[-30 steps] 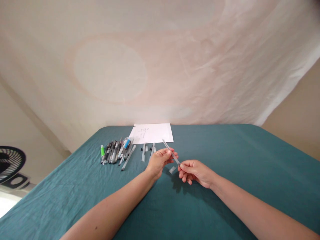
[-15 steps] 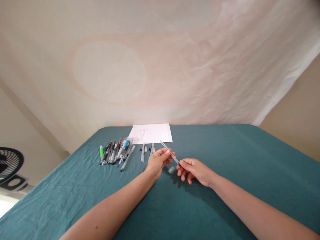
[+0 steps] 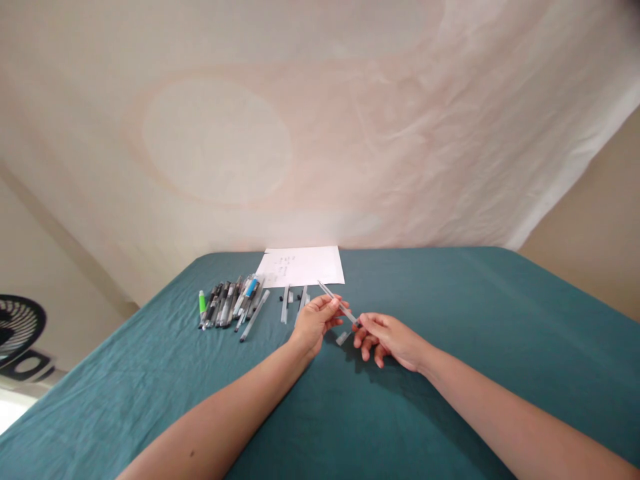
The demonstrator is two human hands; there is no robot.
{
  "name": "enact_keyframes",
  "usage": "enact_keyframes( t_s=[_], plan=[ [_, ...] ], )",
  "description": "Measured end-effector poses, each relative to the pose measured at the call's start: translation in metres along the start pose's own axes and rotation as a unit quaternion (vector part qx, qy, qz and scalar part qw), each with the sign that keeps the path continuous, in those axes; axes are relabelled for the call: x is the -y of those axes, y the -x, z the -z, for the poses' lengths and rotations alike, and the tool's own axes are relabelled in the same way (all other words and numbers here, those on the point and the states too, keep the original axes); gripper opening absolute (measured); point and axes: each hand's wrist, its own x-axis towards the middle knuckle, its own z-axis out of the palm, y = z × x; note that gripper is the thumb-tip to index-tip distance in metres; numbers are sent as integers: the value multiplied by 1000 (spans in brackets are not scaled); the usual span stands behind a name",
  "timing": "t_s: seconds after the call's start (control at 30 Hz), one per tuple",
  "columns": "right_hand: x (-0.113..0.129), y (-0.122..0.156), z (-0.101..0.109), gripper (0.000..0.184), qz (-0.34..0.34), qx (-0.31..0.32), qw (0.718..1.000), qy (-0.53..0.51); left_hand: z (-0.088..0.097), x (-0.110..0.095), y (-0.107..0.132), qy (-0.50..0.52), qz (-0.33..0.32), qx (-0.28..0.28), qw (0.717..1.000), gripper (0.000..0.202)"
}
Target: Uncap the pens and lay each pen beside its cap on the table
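A slim clear pen (image 3: 347,311) is held slanting between my two hands, its far end up and to the left. My left hand (image 3: 316,323) pinches it around the middle of its barrel. At the near end, where a dark tip shows, my right hand (image 3: 385,339) grips with thumb and forefinger, the other fingers loosely curled below. A clear pen cap (image 3: 343,338) lies on the cloth under the hands. Just beyond my left hand, pen parts (image 3: 285,305) lie with small dark pieces beside them; some are partly hidden by the hand.
Many pens (image 3: 230,303) lie heaped at the left, with a green-topped one (image 3: 202,301) at the edge and a single clear pen (image 3: 255,315) beside them. A sheet of paper (image 3: 310,265) with handwriting lies at the back. Green cloth (image 3: 475,320) covers the table; a fan (image 3: 20,327) stands left.
Hardly anything differs. Both hands keep hold of the pen, and my right fingers have shifted very slightly at its near end. The view has tilted a little.
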Motion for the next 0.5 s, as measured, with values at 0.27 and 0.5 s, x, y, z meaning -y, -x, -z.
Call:
enact_keyframes(
  t_s=[0.27, 0.5],
  plan=[
    [0, 1, -1, 35, 6, 3, 1000, 8, 0, 1, -1, 5, -4, 1, 1000, 28],
    [0, 0, -1, 33, 10, -2, 1000, 13, 1, 0, -1, 2, -2, -3, 1000, 29]
  ],
)
